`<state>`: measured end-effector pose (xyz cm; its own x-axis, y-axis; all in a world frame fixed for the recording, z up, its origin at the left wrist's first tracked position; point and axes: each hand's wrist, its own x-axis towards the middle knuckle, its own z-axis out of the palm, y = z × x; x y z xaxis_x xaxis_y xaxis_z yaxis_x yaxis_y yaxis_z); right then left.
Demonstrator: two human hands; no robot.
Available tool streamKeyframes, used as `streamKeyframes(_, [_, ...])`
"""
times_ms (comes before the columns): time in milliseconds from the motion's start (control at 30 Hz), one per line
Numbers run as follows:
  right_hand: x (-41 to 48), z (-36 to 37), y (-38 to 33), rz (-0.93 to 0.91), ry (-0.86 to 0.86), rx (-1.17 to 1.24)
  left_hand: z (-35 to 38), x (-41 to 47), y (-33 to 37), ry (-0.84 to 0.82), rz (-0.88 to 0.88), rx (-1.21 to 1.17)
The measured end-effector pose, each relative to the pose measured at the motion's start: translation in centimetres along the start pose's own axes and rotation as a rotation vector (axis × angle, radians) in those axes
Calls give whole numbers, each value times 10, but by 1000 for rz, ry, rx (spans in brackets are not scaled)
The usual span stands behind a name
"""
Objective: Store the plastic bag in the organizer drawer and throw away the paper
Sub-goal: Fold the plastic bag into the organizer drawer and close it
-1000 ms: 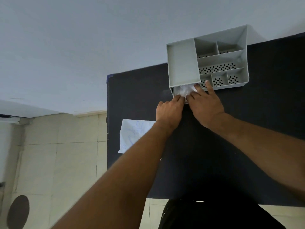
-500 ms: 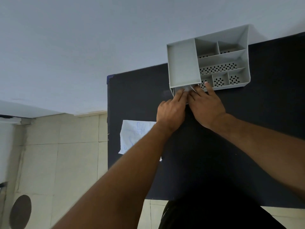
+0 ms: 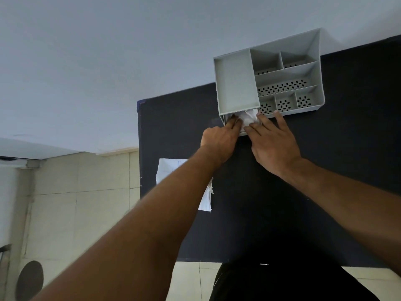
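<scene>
Bag (image 3: 249,118) mostly inside open drawer (image 3: 225,118), left hand (image 3: 219,139) and right hand (image 3: 273,145) pressing it with straight fingers; paper (image 3: 171,170) not yet binned.

A single head-worn wide-angle camera looks steeply down from the worktop's (image 3: 347,137) near edge, close in, facing the organizer (image 3: 236,83) against the wall (image 3: 108,51), floor (image 3: 76,203) at left.

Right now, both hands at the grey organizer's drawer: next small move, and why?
Probably press the crumpled white plastic bag lower with the left hand and right hand: it bulges at the mouth of the open drawer of the grey plastic organizer and could snag when that shuts.
</scene>
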<state>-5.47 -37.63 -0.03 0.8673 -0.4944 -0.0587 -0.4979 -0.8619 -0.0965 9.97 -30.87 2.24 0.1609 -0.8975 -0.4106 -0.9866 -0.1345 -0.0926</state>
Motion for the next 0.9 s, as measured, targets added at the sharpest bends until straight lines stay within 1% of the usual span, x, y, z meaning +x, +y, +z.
streamKeyframes(200, [5, -2, 2, 7, -42, -39, 1, -1, 1, 29, -31, -8])
streamKeyframes(333, [9, -4, 1, 20, -65, -59, 8, -9, 2, 155, -82, -49])
streamKeyframes(400, [11, -3, -1, 26, -73, -70, 10, -12, 4, 203, -57, -62])
streamKeyframes(433, [11, -3, -2, 29, -75, -73, 11, -13, 5, 194, -27, -61])
streamKeyframes(500, [10, -2, -3, 34, -75, -75, 9, -13, 5, 124, 24, -57])
streamKeyframes(600, [9, -2, -3, 30, -65, -49, 2, -8, 3, 21, 27, -83])
streamKeyframes(700, [5, 0, 0, 20, -33, -26, -5, -2, 0, -43, 22, -99])
streamKeyframes(800, [0, 2, 1, 43, -8, -37, -10, 4, 0, -46, 9, -87])
streamKeyframes(900, [1, 1, 0, 74, -34, -73, -9, 5, 4, -2, -16, -76])
